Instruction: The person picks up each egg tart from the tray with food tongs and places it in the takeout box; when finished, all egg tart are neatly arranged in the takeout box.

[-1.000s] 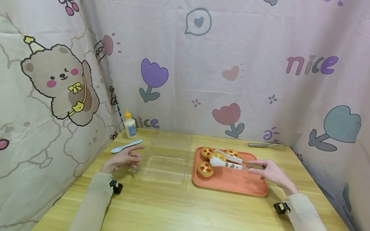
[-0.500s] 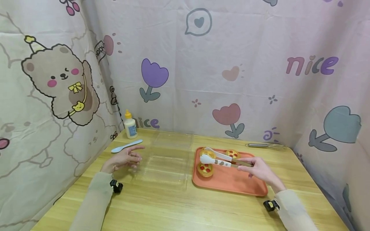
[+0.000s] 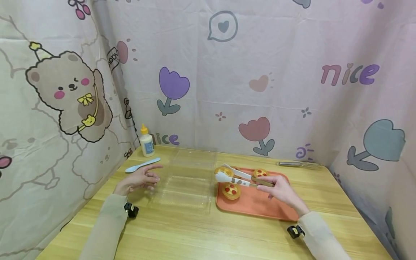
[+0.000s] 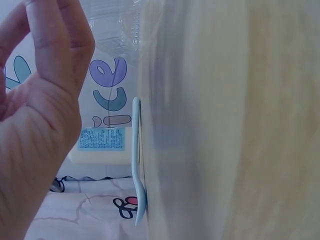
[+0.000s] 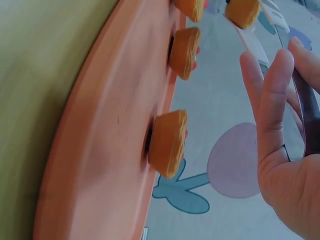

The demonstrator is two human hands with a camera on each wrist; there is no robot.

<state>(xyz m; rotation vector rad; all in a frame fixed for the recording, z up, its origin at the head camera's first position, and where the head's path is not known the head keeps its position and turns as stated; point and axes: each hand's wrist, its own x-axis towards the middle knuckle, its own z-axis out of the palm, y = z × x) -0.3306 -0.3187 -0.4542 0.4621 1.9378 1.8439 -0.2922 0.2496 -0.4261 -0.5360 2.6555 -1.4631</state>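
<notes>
My right hand (image 3: 282, 190) grips a pair of tongs (image 3: 241, 181) with white heads and brown handles. Between the heads is a golden tart (image 5: 243, 12), held above the orange tray (image 3: 256, 202) near its left edge. Three tarts with red toppings sit on the tray: one at the front left (image 3: 231, 191), another at the back (image 3: 260, 173), and a third partly hidden behind the tongs. On the left, my left hand (image 3: 139, 179) is held with fingers loosely extended, nothing in them, beside a clear plastic box (image 3: 186, 193) with its lid folded back.
A white bottle (image 3: 147, 145) with a yellow nozzle stands at the back left corner. In front of it lies a light blue spoon (image 3: 142, 165). A whisk (image 3: 297, 164) lies along the back right edge, close to the printed curtain (image 3: 211, 72).
My right hand has moved left, carrying the tart in the tongs from over the middle of the tarts to the tray's left edge. My left hand has stayed still.
</notes>
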